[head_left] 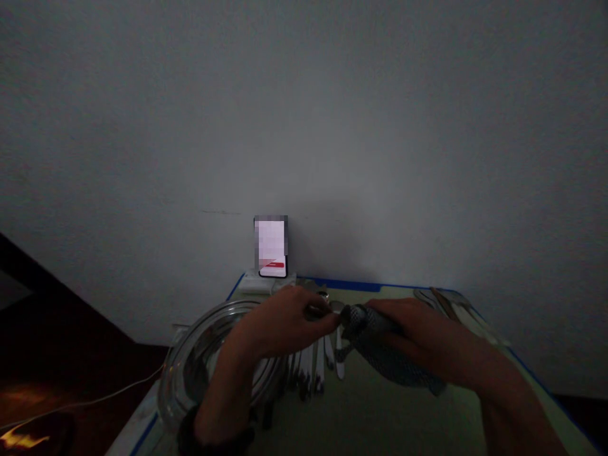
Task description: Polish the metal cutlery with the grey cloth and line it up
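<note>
My left hand is closed in a pinch above the middle of the table; the small thing at its fingertips is too dark to make out. Close to those fingertips, my right hand grips a dark checked cloth, which is bunched at the fingers and hangs down below them. Whether something lies inside the bunched cloth is hidden. Beneath and between my hands, several metal pieces of cutlery lie side by side on the table. A large clear bowl stands under my left forearm, partly covered by it.
A lit phone leans upright against the grey wall, by a white object. More utensils lie at the table's far right. Blue tape edges the pale tabletop. A white cable runs off to the left.
</note>
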Motion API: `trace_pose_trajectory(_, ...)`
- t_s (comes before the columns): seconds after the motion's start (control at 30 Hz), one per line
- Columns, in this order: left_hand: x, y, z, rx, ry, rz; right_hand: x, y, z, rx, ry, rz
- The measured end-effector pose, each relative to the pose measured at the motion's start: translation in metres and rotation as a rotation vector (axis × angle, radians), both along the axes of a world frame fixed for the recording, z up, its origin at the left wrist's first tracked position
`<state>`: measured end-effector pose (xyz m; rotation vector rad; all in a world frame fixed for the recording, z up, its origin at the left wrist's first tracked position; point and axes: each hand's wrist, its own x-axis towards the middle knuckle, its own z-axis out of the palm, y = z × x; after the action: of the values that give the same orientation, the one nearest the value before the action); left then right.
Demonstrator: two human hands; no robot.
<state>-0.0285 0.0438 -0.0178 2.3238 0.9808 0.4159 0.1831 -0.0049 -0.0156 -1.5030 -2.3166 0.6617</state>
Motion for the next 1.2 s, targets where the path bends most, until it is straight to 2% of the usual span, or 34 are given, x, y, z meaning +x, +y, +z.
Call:
trace_pose_trajectory(0.13,-0.003,0.003,0.002,0.080,-0.052,0.020,0.009,0.001,0.000,-0.004,0.081,-0.003)
trace_pose_trajectory(0.27,-0.010,0.004,0.007,0.155,-0.107,0.068,0.025,-0.001,0.001,0.043,0.072,-0.073)
trace_pose_trajectory(0.37,-0.009,0.002,0.009,0.246,-0.109,0.076,0.025,-0.002,0.002,0.051,0.073,-0.072)
trace_pose_trajectory(0.47,0.002,-0.002,0.008,0.309,-0.063,0.041,0.012,-0.003,0.003,0.049,0.095,-0.028)
trace_pose_trajectory(0.6,0.017,-0.006,0.006,0.306,0.010,-0.070,-0.003,-0.003,0.003,0.043,0.136,0.034)
trace_pose_trajectory(0.73,0.012,-0.004,0.007,0.274,-0.034,-0.083,0.009,-0.003,0.004,-0.015,0.138,0.034)
trace_pose_trajectory(0.87,-0.004,0.001,0.010,0.312,-0.118,0.001,0.032,-0.005,0.005,-0.044,0.122,0.009)
trace_pose_trajectory(0.97,-0.005,0.003,0.012,0.352,-0.310,0.166,0.035,-0.003,0.005,0.028,0.147,-0.013)
trace_pose_trajectory(1.1,0.017,0.002,0.009,0.269,-0.788,0.429,0.018,0.005,0.002,0.136,0.287,-0.042)
trace_pose_trajectory(1.13,0.024,0.001,0.008,0.216,-0.840,0.445,0.012,0.008,0.001,0.161,0.331,-0.050)
trace_pose_trajectory(1.2,0.035,0.000,0.005,0.149,-0.805,0.430,0.002,0.013,-0.002,0.205,0.407,-0.058)
